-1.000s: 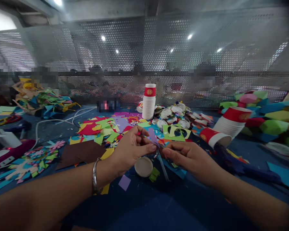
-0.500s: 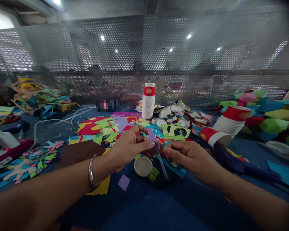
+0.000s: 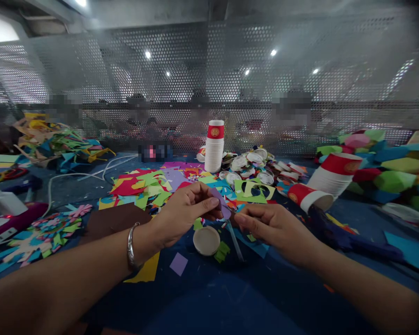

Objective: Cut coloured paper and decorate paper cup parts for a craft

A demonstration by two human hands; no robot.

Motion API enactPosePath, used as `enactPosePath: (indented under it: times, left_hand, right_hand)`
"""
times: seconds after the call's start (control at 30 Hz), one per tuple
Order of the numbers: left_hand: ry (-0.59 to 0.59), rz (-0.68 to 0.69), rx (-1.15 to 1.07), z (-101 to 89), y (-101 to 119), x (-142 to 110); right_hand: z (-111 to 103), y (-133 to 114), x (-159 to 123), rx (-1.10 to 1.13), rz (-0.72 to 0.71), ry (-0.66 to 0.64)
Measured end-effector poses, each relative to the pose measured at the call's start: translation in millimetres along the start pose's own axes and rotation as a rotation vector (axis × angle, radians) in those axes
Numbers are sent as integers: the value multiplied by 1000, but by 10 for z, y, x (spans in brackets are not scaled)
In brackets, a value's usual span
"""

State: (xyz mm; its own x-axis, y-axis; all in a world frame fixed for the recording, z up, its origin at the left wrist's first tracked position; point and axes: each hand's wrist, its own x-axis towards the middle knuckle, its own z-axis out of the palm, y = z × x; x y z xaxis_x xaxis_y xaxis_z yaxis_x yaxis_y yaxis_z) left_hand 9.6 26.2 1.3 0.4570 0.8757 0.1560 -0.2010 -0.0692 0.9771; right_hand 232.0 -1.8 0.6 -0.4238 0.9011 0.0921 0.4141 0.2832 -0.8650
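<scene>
1. The purple paper strip (image 3: 225,209) lies between the hands, above the table (image 3: 212,298); its long axis slants from far left to near right, roughly in line with the translucent stick (image 3: 235,242) at its near end.
2. The left hand (image 3: 185,211) is the nearer one: thumb and fingers are closed in a pinch on the strip, the other fingers curled.
3. The right hand (image 3: 275,228) is just right of the strip's near end, thumb almost against bent fingers; whether it grips something thin, I cannot tell.
4. Compared with half a second ago, the left thumb sits farther left and slightly farther off, baring more purple; the right hand has barely shifted.
</scene>
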Motion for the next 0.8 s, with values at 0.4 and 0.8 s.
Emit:
enactPosePath:
  times: [0.4,0.8]
  left_hand:
    - [71,108,43,54,45,-29]
    - [13,29,-68,52,44,3]
  right_hand:
    - [-18,-6,3,9,-53,31]
    - [0,10,15,58,-35,11]
